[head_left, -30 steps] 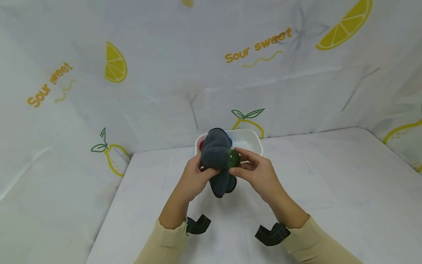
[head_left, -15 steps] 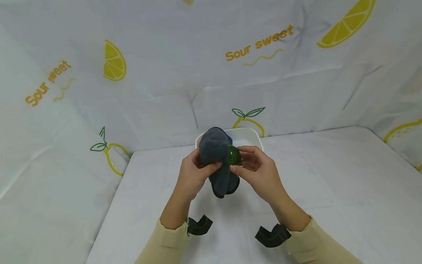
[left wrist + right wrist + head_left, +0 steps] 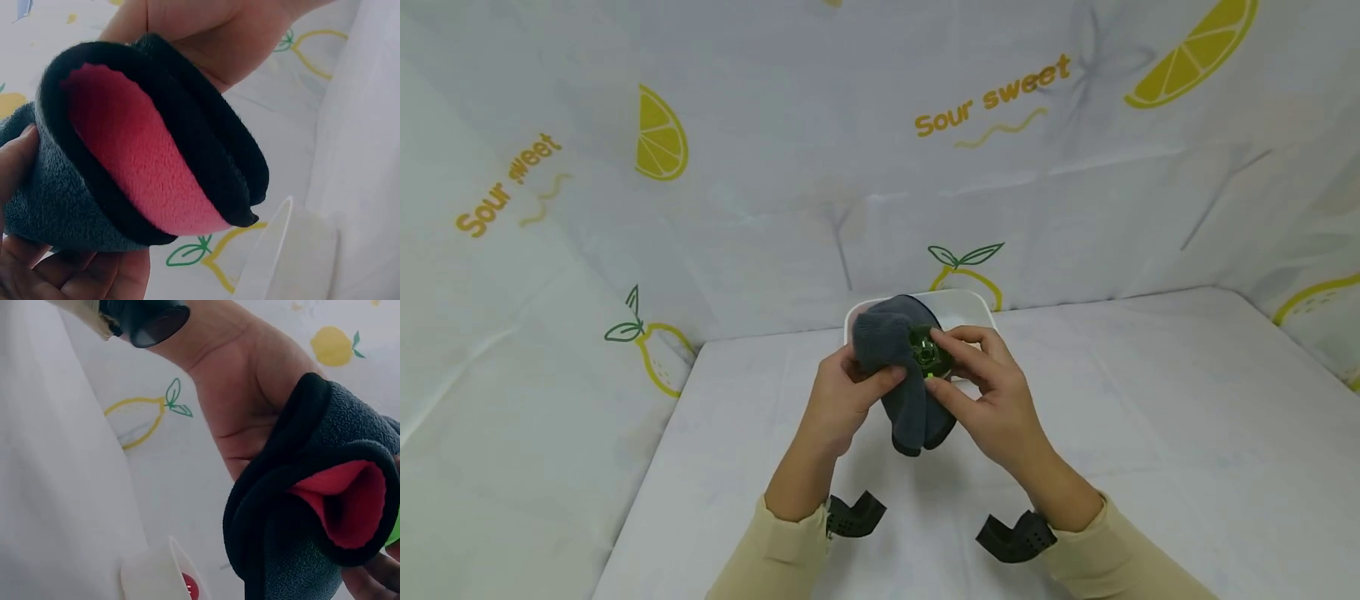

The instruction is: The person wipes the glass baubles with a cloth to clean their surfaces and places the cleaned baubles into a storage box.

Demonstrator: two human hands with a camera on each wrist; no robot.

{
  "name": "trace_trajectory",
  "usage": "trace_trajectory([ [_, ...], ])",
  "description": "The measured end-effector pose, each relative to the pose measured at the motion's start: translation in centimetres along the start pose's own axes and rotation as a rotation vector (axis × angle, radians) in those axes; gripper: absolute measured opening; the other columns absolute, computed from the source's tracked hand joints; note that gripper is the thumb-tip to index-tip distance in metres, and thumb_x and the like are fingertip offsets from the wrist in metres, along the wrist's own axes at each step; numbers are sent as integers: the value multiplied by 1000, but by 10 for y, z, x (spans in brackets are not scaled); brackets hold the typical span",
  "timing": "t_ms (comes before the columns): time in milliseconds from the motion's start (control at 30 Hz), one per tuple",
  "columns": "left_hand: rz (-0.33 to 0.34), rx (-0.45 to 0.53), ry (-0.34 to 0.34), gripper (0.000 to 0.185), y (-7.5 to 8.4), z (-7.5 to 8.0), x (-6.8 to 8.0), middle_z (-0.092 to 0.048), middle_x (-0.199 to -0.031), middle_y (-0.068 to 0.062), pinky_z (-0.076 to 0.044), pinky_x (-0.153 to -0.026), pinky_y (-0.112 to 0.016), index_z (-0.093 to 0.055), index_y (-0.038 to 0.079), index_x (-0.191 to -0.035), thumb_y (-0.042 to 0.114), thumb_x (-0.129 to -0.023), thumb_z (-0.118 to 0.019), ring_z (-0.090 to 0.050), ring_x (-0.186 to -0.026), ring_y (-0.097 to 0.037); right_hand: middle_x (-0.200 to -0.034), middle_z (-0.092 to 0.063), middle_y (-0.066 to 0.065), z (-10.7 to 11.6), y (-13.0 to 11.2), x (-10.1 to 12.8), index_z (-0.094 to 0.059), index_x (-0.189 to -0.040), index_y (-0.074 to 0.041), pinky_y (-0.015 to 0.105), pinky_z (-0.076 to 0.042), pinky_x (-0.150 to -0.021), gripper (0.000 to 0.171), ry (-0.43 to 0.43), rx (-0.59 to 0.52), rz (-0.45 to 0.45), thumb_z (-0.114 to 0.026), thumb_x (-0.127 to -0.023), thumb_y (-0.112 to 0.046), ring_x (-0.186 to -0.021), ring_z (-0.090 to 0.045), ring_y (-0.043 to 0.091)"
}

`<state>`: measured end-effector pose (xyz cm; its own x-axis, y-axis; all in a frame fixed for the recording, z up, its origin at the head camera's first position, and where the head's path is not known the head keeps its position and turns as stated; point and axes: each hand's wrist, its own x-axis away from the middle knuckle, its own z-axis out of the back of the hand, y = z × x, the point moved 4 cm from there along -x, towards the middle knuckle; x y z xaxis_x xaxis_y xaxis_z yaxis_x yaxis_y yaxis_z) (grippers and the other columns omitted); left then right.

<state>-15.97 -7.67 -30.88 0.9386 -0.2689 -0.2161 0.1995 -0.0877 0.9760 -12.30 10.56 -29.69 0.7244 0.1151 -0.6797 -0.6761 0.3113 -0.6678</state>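
Observation:
A dark grey-blue fleecy cloth [image 3: 883,342] with black edging is held up in front of a white tub [image 3: 958,310]. Its pink inner side [image 3: 147,150] shows in the left wrist view, where it curves like a sleeve. My left hand [image 3: 842,400] grips the cloth, thumb on its near face. My right hand [image 3: 992,387] pinches a glossy dark green rounded thing [image 3: 928,354] between thumb and fingers, against the cloth's right side. Its exact kind I cannot tell. A sliver of bright green [image 3: 394,534] appears by the right fingers in the right wrist view.
A red thing [image 3: 190,586] lies inside the tub. The white tablecloth [image 3: 1120,450] extends around both forearms, and a lemon-printed white sheet [image 3: 775,192] hangs behind. Each wrist wears a black camera mount [image 3: 1017,537].
The cloth has shifted and folded over, now spreading behind the green thing. The green thing has turned from a smooth side to one with more detail. Both hands stay nearly in place.

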Motion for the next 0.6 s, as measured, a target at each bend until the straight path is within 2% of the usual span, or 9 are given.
trace_trajectory([
  [167, -6, -26, 41, 43, 1, 0, 1, -66, -116, -19, -56, -89, -37, -61, 0, -125, 9, -85, -74, -67, -100, -21, -124, -51, 15, -6, 0, 4, -68, -126, -9, 11, -49, -88, 52, 61, 127, 63, -79, -76, 5, -108, -62, 28],
  [267, -17, -25, 45, 45, 1, 1, 1, -66, -116, -19, -56, -89, -37, -61, 0, -126, 12, -85, -76, -67, -101, -21, -124, -51, 16, -8, -2, 6, -67, -126, -8, 12, -49, -89, 50, 68, 129, 78, -76, -78, 4, -110, -63, 29],
  [333, -29, -13, 38, 47, 1, 2, 1, -66, -116, -18, -56, -89, -36, -60, -1, -126, 15, -85, -77, -66, -101, -21, -124, -50, 15, -8, -3, 7, -66, -127, -6, 15, -51, -89, 48, 55, 83, 75, -73, -81, 5, -109, -63, 25],
  [433, -43, 19, 21, 51, 0, 7, 0, -66, -113, -14, -56, -88, -35, -60, -1, -126, 21, -85, -79, -66, -100, -20, -123, -51, 14, -5, -2, 6, -62, -130, 0, 20, -54, -89, 48, 20, -51, 48, -69, -84, 9, -109, -61, 18],
  [500, -51, 38, 7, 53, 0, 10, -1, -66, -110, -11, -56, -86, -34, -60, -2, -126, 24, -84, -80, -66, -99, -20, -120, -53, 13, -3, 0, 4, -59, -132, 1, 23, -55, -88, 52, 4, -135, -1, -71, -83, 10, -107, -61, 14],
  [600, -62, 56, -20, 56, 1, 12, -1, -66, -107, -8, -57, -84, -33, -60, -3, -125, 28, -83, -80, -65, -97, -20, -116, -56, 10, -1, 5, 1, -57, -134, 1, 26, -56, -86, 59, -8, -255, -121, -75, -79, 9, -105, -62, 13],
])
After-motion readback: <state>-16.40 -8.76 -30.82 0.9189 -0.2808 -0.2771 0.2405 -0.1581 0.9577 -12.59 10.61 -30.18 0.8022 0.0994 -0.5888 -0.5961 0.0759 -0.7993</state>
